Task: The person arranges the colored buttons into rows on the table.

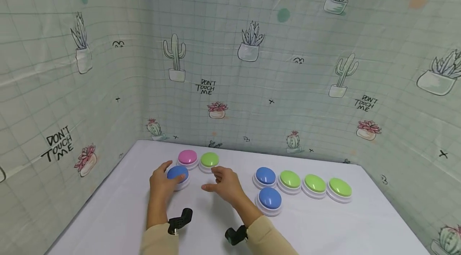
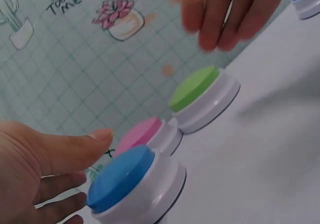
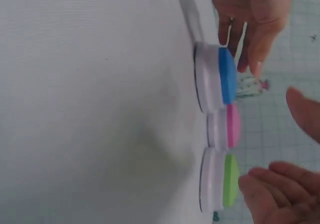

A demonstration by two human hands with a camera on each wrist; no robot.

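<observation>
Three round push buttons with white bases stand in a cluster at the table's left: blue (image 1: 176, 171), pink (image 1: 187, 156) and green (image 1: 209, 159). Beside the blue one is my left hand (image 1: 160, 185), thumb and fingers spread; in the left wrist view its thumb (image 2: 75, 151) hovers over that button's edge. My right hand (image 1: 227, 186) hangs near the green button, fingers loosely bent and thumb apart. The right wrist view shows its fingertips close to the green top (image 3: 231, 181); whether they touch it I cannot tell. Neither hand holds anything.
To the right stand more buttons: two blue ones (image 1: 265, 176), one in front of the other, and a row of three green ones (image 1: 315, 183). A cactus-print cloth (image 1: 230, 67) walls in the white table (image 1: 324, 231). Each wrist wears a black camera (image 1: 181, 219).
</observation>
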